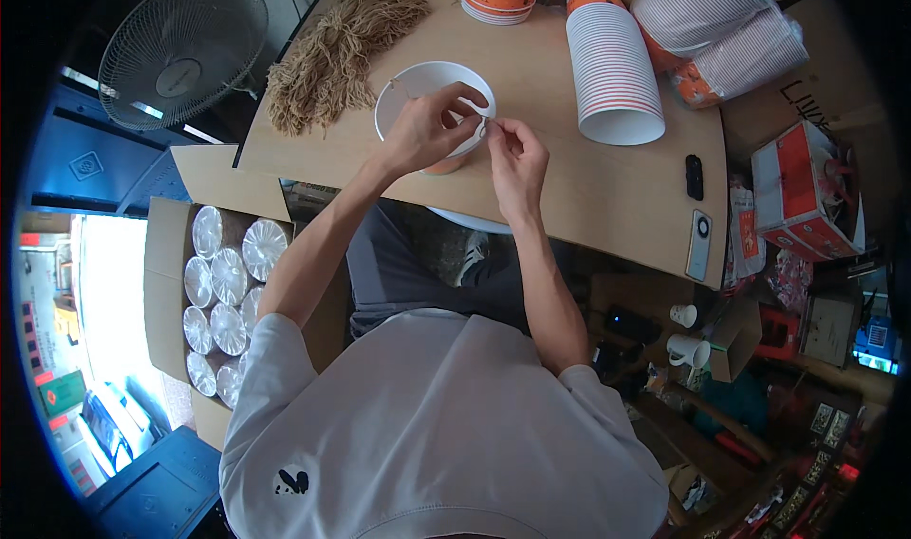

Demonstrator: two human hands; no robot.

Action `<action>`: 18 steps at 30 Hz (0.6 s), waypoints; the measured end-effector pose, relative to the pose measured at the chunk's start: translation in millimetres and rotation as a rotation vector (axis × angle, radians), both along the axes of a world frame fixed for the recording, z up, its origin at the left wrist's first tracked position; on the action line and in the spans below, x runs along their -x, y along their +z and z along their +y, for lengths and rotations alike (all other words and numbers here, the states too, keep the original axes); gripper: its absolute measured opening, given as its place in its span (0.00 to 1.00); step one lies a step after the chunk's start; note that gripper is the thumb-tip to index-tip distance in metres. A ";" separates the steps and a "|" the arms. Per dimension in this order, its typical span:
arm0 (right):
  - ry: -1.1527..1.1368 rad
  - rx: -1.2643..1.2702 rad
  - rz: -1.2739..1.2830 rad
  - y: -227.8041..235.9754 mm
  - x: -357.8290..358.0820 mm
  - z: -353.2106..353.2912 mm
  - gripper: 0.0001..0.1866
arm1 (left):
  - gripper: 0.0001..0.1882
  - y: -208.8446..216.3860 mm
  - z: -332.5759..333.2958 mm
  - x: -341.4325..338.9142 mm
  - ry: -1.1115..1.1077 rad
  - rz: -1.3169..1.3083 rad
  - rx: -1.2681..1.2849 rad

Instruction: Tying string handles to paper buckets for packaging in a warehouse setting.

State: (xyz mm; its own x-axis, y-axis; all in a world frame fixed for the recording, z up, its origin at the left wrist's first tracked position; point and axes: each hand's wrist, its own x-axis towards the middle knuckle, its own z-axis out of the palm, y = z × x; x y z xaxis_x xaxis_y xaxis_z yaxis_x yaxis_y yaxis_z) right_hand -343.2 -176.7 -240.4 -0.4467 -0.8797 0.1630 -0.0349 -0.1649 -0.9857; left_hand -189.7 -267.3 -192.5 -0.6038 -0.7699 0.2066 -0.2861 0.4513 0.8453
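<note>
So the white tub sits at the worktop's near edge, left of the middle. Right hand looks pinched on a thin strand by the tub's right rim; left hand is curled over the mouth, can't tell what it's gripping. My worry: a hard tug could tip the tub off that edge, or the strand slips free. Tan cord bundle crowds the far left. Most elbow room is right, between tub and toppled cup stack.
</note>
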 end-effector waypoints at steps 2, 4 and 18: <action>-0.004 -0.009 -0.008 1.2 -1.0 -0.2 0.10 | 0.16 0.0 0.2 0.2 -0.006 0.016 -0.033; -0.015 -0.003 -0.043 2.8 -1.9 -0.1 0.10 | 0.13 2.0 1.5 0.2 -0.008 -0.012 0.055; -0.029 0.056 0.028 7.0 -2.5 1.4 0.09 | 0.12 5.2 3.7 -1.1 0.031 -0.075 0.063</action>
